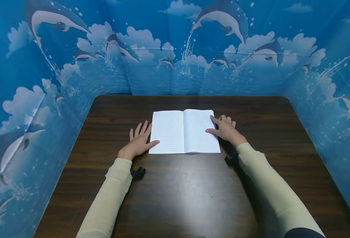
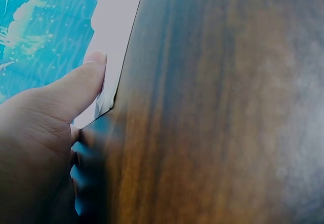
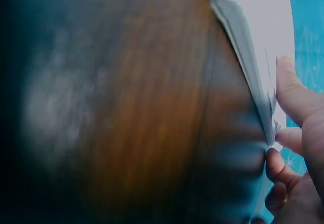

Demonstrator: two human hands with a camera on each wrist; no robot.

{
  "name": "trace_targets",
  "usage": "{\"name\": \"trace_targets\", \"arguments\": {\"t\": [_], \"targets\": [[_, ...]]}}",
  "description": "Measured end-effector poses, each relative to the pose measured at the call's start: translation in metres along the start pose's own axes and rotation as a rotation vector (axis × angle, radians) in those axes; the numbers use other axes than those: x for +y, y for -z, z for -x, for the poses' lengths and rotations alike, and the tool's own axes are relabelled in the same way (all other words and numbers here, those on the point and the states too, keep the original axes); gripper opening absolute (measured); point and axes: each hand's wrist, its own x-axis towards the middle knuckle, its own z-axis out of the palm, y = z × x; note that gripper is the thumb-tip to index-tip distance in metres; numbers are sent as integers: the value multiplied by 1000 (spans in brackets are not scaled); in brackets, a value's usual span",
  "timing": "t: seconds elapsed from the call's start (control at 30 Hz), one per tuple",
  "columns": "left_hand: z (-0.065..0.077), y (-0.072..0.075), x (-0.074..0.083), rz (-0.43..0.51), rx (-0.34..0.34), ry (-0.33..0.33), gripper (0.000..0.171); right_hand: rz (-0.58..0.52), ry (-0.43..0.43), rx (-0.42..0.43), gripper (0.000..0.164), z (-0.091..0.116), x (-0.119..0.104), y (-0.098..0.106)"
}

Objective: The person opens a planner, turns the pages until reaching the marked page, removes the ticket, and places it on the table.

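An open notebook (image 1: 169, 132) with lined white pages lies on the dark wooden table. My left hand (image 1: 138, 142) rests at its left edge, fingers spread out straight on the tabletop and thumb lying on the left page. The left wrist view shows that thumb (image 2: 83, 84) over the page near the lower corner. At the right edge, my right hand (image 1: 225, 129) has its thumb and index finger at the right page, with the other fingers curled beside it. Seen from the right wrist, the thumb (image 3: 293, 89) is on the paper (image 3: 258, 21) and the index fingertip meets the page edges.
The brown table (image 1: 187, 191) stretches around the notebook on all sides. A blue curtain (image 1: 151, 79) printed with dolphins and clouds encloses its back and sides. A small black device (image 1: 138, 173) sits at the left wrist and another (image 1: 231, 160) at the right.
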Motion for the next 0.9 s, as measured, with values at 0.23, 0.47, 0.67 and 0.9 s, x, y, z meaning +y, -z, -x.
{"name": "trace_targets", "arguments": {"t": [0.23, 0.47, 0.67, 0.9], "targets": [[-2, -1, -1, -6, 4, 11, 100, 0, -25, 50, 82, 2, -10, -1], [-3, -3, -2, -11, -7, 6, 101, -73, -3, 149, 59, 9, -20, -11], [-1, -4, 0, -2, -4, 11, 100, -197, -9, 218, 54, 13, -24, -17], [3, 1, 6, -13, 4, 6, 99, -610, -111, 236, 78, 24, -25, -7]]}}
